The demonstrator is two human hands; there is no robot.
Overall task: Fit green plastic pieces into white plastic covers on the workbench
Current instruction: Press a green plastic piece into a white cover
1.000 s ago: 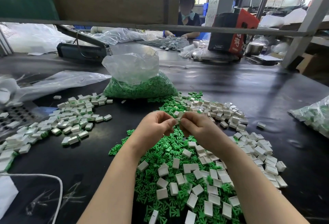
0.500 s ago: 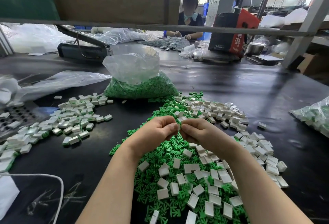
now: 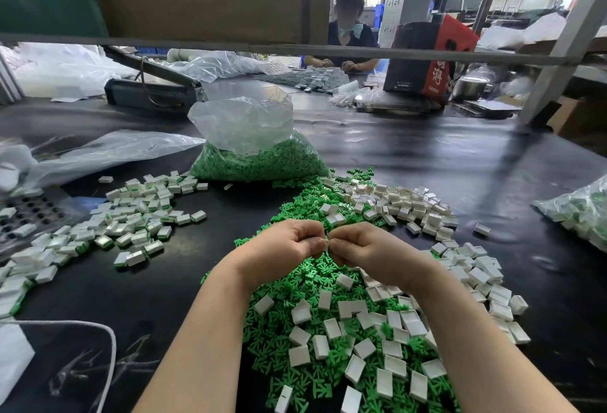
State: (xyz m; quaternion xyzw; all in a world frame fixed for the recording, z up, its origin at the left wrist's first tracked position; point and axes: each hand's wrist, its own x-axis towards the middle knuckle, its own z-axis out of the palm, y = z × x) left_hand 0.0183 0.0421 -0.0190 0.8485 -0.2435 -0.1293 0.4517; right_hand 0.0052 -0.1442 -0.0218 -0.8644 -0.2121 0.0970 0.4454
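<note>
1. A worker's left hand [image 3: 282, 245] and right hand [image 3: 364, 250] are meeting fingertip to fingertip above the black counter [image 3: 460, 166], fingers curled, together pinching a small white piece [image 3: 326, 242] that is mostly hidden between them; whether a green part is in it cannot be told.
2. Beneath the hands, loose green plastic pieces [image 3: 315, 271] are lying heaped on the counter, with white plastic covers [image 3: 331, 329] scattered over them and spreading off to the right.
3. To the left, a separate spread of white covers showing green edges [image 3: 138, 225] is lying well apart from the heap.
4. Behind the heap, an open clear bag of green pieces [image 3: 259, 156] is standing on the counter.
5. At the right edge, another clear bag [image 3: 581, 212] holding white-and-green parts is resting on the counter.
6. Across the counter, a second person [image 3: 348, 25] is sitting with both hands at a tray of parts, beside a red-and-black carton [image 3: 430, 58].
</note>
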